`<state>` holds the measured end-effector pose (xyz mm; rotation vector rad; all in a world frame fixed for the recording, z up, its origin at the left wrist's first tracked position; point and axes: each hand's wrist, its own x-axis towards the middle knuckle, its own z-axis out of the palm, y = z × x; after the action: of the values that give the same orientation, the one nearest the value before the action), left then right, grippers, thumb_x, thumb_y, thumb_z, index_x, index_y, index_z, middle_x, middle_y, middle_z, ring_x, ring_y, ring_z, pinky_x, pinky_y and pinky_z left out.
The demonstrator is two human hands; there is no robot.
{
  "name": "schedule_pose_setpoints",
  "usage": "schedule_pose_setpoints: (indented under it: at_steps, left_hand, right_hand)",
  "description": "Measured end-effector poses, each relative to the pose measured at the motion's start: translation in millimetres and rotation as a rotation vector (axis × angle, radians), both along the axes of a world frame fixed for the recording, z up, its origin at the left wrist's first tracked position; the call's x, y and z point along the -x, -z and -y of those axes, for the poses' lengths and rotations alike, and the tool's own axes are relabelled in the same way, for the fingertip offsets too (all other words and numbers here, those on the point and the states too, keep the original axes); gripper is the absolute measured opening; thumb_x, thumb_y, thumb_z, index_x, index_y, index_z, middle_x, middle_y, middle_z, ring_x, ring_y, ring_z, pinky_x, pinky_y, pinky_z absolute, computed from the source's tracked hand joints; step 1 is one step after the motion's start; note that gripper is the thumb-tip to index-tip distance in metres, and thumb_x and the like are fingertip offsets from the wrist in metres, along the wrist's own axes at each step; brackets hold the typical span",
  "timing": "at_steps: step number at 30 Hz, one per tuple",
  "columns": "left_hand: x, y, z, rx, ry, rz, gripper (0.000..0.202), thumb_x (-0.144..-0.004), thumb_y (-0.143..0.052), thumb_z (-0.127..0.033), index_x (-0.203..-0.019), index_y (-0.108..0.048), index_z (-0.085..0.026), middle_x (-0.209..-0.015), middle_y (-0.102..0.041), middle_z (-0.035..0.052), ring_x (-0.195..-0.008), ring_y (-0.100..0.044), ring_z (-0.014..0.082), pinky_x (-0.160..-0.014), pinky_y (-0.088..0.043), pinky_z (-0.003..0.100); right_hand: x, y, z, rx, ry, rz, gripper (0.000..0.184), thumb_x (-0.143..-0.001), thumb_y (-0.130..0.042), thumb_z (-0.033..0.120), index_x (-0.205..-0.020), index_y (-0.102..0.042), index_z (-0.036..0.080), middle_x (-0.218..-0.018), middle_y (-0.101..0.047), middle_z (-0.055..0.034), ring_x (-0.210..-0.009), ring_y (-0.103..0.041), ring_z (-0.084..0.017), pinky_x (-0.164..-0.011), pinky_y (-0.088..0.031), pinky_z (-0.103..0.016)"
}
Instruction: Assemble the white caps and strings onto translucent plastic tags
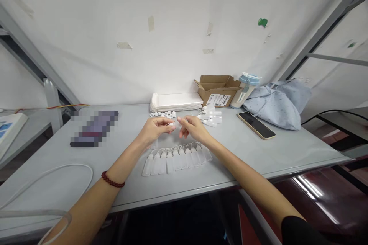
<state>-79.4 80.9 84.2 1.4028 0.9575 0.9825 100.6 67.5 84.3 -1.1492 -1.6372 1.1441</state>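
My left hand (157,129) pinches a small white cap (171,124) between thumb and fingertips. Just to its right, my right hand (193,127) has its thumb and fingers apart and holds nothing that I can see. Below both hands lies a row of flat translucent white tubes (180,159) with thin cord loops at their tops. One more translucent piece (154,144) shows partly under my left hand. Beyond the hands is a cluster of loose white caps (163,114). More translucent tubes with white tops (212,116) are heaped behind my right hand.
Along the wall stand a white flat stack (178,101), an open cardboard box (219,90) and a blue-lidded cup (244,90). A phone (255,125) and a light blue cloth bag (276,103) lie right. A pixelated dark item (94,128) and a white cable (91,172) lie left.
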Motion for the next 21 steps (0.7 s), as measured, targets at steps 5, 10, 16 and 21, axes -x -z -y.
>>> schedule_pose_setpoints:
  at_steps: [5,10,16,21]
  left_hand:
    - [0.4,-0.1,0.6,0.010,0.003,0.004,0.026,-0.061,-0.080,-0.032,-0.080,-0.072,-0.016,-0.074,-0.066,0.0026,-0.071,-0.058,0.0142,-0.072,-0.048,0.032]
    - [1.2,-0.9,-0.5,0.099,-0.025,0.103,0.029,-0.059,-0.082,-0.031,-0.079,-0.072,-0.013,-0.077,-0.066,0.0028,-0.069,-0.059,0.0126,-0.075,-0.048,0.031]
    - [1.4,-2.2,-1.5,0.151,0.004,0.154,0.031,-0.063,-0.080,-0.038,-0.078,-0.071,-0.012,-0.075,-0.067,0.0044,-0.070,-0.060,0.0124,-0.075,-0.049,0.029]
    - [1.0,-2.6,-0.3,0.229,0.037,0.076,0.042,-0.073,-0.068,-0.051,-0.073,-0.068,-0.009,-0.070,-0.066,0.0066,-0.062,-0.061,0.0134,-0.063,-0.050,0.028]
  right_hand:
    - [0.3,0.9,0.5,-0.088,0.025,0.123,0.044,-0.085,-0.046,0.058,-0.064,-0.044,0.019,-0.052,-0.062,-0.0006,-0.043,-0.051,-0.011,-0.048,-0.039,-0.023]
    - [-0.4,0.4,0.3,-0.367,0.094,0.244,0.029,-0.080,-0.060,0.040,-0.098,-0.056,0.017,-0.078,-0.066,-0.0024,-0.061,-0.056,-0.013,-0.056,-0.043,-0.024]
    - [-3.6,2.5,-2.5,-0.503,0.092,0.234,0.018,-0.083,-0.057,0.030,-0.097,-0.060,0.018,-0.090,-0.066,-0.0045,-0.069,-0.056,-0.013,-0.061,-0.045,-0.025]
    - [-3.8,3.1,-2.8,-0.518,0.113,0.207,0.018,-0.082,-0.059,0.029,-0.095,-0.062,0.018,-0.083,-0.065,-0.0030,-0.068,-0.055,-0.013,-0.060,-0.044,-0.024]
